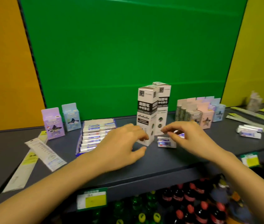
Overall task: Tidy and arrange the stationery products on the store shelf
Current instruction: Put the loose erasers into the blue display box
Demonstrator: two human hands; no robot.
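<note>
Tall box [145, 115]: standing upright on the shelf [168, 160], its base meeting the left hand's fingertips; light cardboard, tippy, best gripped low on both sides.
Small pack [166, 141]: lying just under the right hand's fingers; light, glossy, probably slippery.
Left hand [123, 143]: spreading wide, holding nothing.
Right hand [187, 137]: curling narrowly over the pack; grip unclear.
Tray of packs [94, 136]: sitting beyond the left hand's outer side.

Two bare forearms, no sleeves; hands [121, 146] ungloved (nothing worn at wrists or fingers).
</note>
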